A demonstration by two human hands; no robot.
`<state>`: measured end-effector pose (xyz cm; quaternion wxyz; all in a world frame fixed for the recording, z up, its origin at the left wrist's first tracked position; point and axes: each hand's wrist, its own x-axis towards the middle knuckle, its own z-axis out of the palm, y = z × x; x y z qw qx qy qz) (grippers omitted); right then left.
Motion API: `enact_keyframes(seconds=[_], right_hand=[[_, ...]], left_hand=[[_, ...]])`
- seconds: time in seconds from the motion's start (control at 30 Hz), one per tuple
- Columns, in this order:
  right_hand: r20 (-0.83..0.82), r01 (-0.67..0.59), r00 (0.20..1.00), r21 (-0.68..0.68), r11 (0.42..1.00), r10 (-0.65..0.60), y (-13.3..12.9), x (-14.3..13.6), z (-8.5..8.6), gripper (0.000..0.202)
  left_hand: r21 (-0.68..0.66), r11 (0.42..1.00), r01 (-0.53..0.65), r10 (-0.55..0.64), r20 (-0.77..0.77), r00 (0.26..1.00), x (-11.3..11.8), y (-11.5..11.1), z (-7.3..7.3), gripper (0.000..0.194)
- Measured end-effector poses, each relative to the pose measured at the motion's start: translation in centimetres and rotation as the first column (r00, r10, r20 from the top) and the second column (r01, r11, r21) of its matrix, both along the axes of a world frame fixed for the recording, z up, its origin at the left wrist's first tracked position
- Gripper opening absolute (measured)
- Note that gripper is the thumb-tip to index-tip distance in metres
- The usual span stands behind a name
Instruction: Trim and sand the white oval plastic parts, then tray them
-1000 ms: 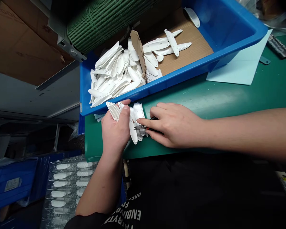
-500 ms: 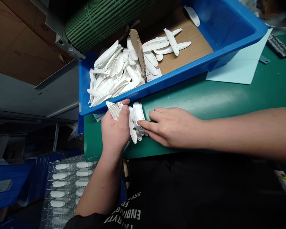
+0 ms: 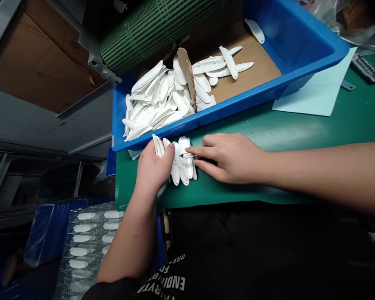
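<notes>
The white plastic parts (image 3: 181, 164) are long, flat ovals with pointed ends — a small fanned bunch of them rests on the green desk (image 3: 300, 129), just in front of the blue bin (image 3: 243, 102). The left hand (image 3: 153, 171) is closed around one end of the bunch, thumb pressed on top. The right hand (image 3: 231, 158) is closed on a small metal tool (image 3: 187, 156) (its red handle barely shows), the tip touching one of the parts. More of the same parts lie heaped in the bin on a sheet of cardboard (image 3: 246, 71), with an upright cardboard divider (image 3: 190, 77) among them. The lower side of the bunch is hidden under the left palm, and the tool's body is covered by the right fingers — its kind cannot be made out. A pale blue sheet (image 3: 315, 96) lies on the desk beside the bin
</notes>
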<state>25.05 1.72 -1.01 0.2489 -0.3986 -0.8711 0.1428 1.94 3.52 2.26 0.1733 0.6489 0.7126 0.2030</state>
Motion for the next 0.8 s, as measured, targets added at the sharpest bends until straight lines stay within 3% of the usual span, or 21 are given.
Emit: enact_keyframes(seconds=[0.23, 0.53, 0.8], right_hand=[[0.025, 0.007, 1.0, -0.056, 0.998, -0.006, -0.1, 0.0, 0.2, 0.041], [0.059, 0.012, 0.998, -0.14, 0.99, -0.004, -0.1, 0.1, 0.5, 0.043], [0.022, -0.01, 1.0, -0.106, 0.994, 0.012, 0.0, 0.1, 0.3, 0.042]], left_hand=[[-0.062, 0.998, 0.014, -0.021, -0.107, 0.994, 0.1, 0.1, 0.8, 0.024], [-0.172, 0.983, -0.061, 0.092, 0.178, 0.98, -1.0, -0.5, 1.3, 0.013], [-0.271, 0.955, -0.123, 0.249, 0.499, 0.83, -0.8, -0.5, 1.0, 0.014]])
